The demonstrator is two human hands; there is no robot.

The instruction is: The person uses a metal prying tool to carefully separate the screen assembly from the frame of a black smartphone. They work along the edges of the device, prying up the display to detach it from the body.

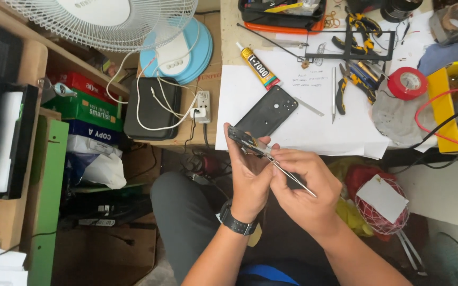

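My left hand (247, 177) holds an opened phone body (244, 140) on edge, just below the desk's front edge. My right hand (306, 185) pinches thin metal tweezers (292, 180) whose tip meets the phone near my left thumb. A black watch (235, 221) sits on my left wrist. The phone's black back cover (267, 112) lies flat on white paper (303, 100) just beyond my hands. A yellow-and-black glue tube (259, 65) lies on the paper to the upper left of the cover.
Pliers (352, 79), a thin metal tool (333, 94), a red tape roll (407, 82) and a black tool tray (282, 13) sit on the desk. A white fan (107, 18), a power strip (202, 106) and stacked paper reams (88, 114) are at left. A mesh bin (380, 204) stands at right.
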